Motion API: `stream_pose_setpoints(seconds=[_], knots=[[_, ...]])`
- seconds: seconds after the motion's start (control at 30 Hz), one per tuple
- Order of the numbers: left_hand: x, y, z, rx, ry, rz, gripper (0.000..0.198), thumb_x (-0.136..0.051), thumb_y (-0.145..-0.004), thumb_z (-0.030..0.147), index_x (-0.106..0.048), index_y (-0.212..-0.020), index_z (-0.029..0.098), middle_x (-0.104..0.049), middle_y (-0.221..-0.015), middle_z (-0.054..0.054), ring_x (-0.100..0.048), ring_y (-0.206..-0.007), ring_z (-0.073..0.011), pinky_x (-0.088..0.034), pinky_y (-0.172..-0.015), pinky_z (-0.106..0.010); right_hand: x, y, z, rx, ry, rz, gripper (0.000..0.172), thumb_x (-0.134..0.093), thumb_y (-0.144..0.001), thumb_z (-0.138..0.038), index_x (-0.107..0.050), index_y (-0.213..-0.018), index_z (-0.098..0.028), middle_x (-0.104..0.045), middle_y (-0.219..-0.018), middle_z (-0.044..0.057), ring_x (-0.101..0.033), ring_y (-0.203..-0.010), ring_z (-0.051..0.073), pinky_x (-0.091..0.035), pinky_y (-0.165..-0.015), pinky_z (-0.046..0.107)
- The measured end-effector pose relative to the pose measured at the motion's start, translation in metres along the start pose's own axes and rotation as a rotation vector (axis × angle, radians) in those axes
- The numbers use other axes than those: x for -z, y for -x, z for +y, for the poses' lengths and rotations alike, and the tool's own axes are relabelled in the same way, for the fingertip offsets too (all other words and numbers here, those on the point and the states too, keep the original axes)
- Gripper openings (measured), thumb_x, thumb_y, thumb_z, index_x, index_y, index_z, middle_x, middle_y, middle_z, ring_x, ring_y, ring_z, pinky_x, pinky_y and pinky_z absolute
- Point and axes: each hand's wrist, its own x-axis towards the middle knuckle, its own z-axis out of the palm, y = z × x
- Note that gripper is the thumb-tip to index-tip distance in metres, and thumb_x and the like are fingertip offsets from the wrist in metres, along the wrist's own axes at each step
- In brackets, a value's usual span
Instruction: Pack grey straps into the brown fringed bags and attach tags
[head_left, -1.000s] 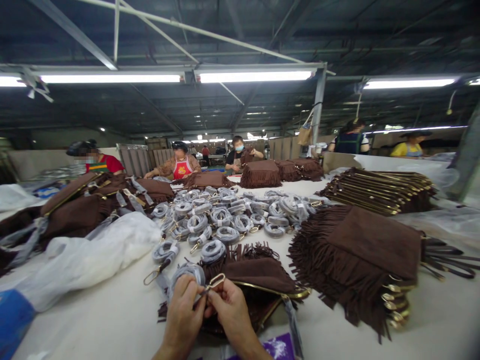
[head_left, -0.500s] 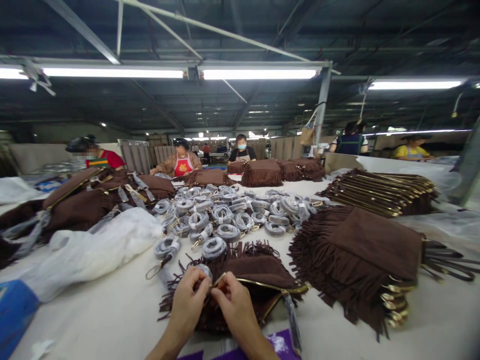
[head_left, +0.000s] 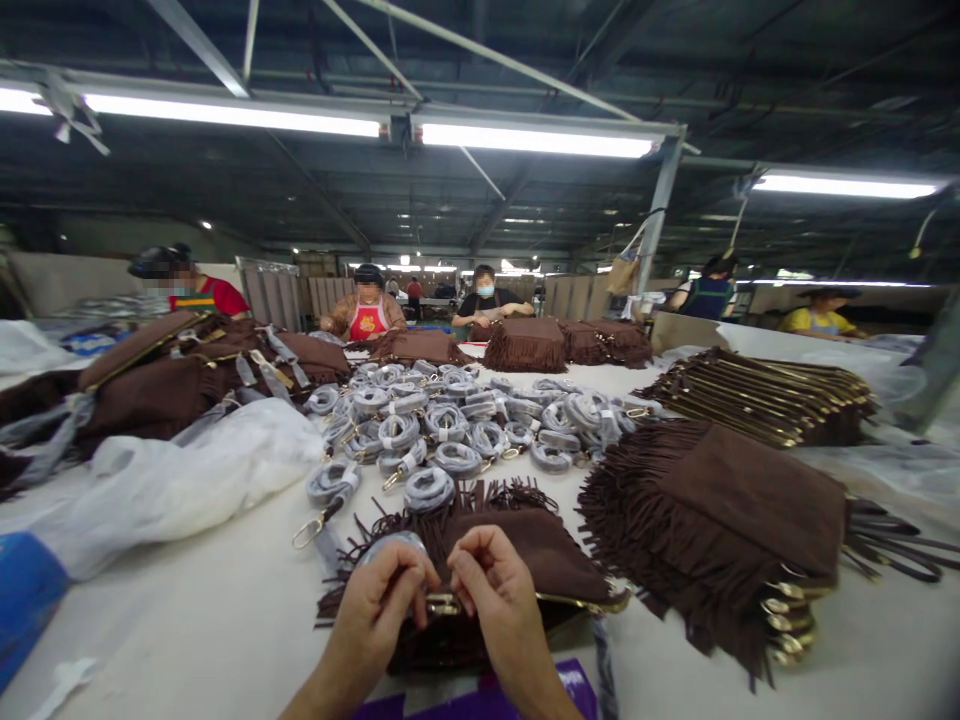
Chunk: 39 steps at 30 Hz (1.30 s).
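Observation:
A brown suede fringed bag (head_left: 525, 545) lies on the white table (head_left: 225, 620) right before me. My left hand (head_left: 379, 600) and my right hand (head_left: 491, 585) meet over its near edge, both closed. Between their fingertips sits a small gold clasp (head_left: 442, 604), pinched from each side. A coiled grey strap (head_left: 390, 545) rests just behind my left hand's knuckles. Whether the clasp is hooked to the bag's gold-trimmed rim I cannot tell.
Many coiled grey straps (head_left: 450, 425) cover the table's middle. Stacks of fringed brown bags stand at the right (head_left: 720, 510), back right (head_left: 765, 390) and left (head_left: 165, 375). A white plastic bag (head_left: 172, 480) lies at the left. Other workers (head_left: 367, 310) sit at the far end.
Both hands have lowered the gold clasp from above the bag down to its near rim. The camera view tipped slightly, with the bag now closer under my hands.

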Motion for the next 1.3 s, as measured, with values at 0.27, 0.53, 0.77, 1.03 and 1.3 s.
stream_pose_setpoints(seconds=[0.27,0.53,0.77,1.03,1.3], knots=[[0.0,0.002,-0.015,0.169,0.052,-0.097,0.03,-0.043,-0.092,0.044,-0.054,-0.076,0.021,-0.065,-0.059,-0.002,-0.054,-0.046,-0.0119,-0.043,-0.047,-0.021,0.014,-0.001,-0.018,-0.054,0.109,-0.039,0.027,-0.062,-0.08,-0.044,-0.052,-0.078,-0.02,-0.057,-0.062,-0.004,-0.051,-0.049,0.01,-0.041,-0.046,0.02],[0.0,-0.002,-0.02,0.197,0.052,-0.057,0.028,-0.043,-0.092,0.04,-0.054,-0.076,0.019,-0.063,-0.056,0.001,-0.053,-0.045,-0.0098,-0.042,-0.047,-0.019,0.063,0.03,-0.018,0.109,0.946,-0.327,0.022,-0.049,-0.086,-0.015,-0.069,-0.082,-0.023,-0.07,-0.08,0.002,-0.063,-0.076,0.019,-0.042,-0.071,0.028],[-0.001,-0.003,-0.025,0.17,0.025,-0.054,0.027,-0.043,-0.092,0.036,-0.053,-0.075,0.019,-0.062,-0.056,0.002,-0.055,-0.047,-0.0103,-0.044,-0.049,-0.02,0.05,0.017,-0.007,0.198,1.219,-0.368,0.035,-0.041,-0.09,-0.007,-0.068,-0.1,-0.026,-0.063,-0.096,0.004,-0.063,-0.08,0.016,-0.041,-0.066,0.022],[-0.003,-0.003,-0.03,0.167,0.05,-0.05,0.026,-0.043,-0.093,0.034,-0.053,-0.075,0.019,-0.063,-0.058,0.001,-0.059,-0.05,-0.0113,-0.048,-0.051,-0.021,0.046,0.01,0.011,0.007,1.45,-0.301,0.019,-0.055,-0.086,-0.007,-0.064,-0.097,-0.019,-0.068,-0.092,0.004,-0.065,-0.088,0.02,-0.042,-0.071,0.024],[-0.005,-0.006,-0.034,0.226,0.2,0.103,0.022,-0.048,-0.088,0.038,-0.054,-0.077,0.019,-0.065,-0.063,0.0,-0.065,-0.057,-0.015,-0.055,-0.056,-0.026,0.033,0.007,0.007,-0.1,1.571,-0.288,0.022,-0.048,-0.093,-0.017,-0.069,-0.098,-0.022,-0.071,-0.094,0.008,-0.068,-0.085,0.022,-0.04,-0.065,0.026]])
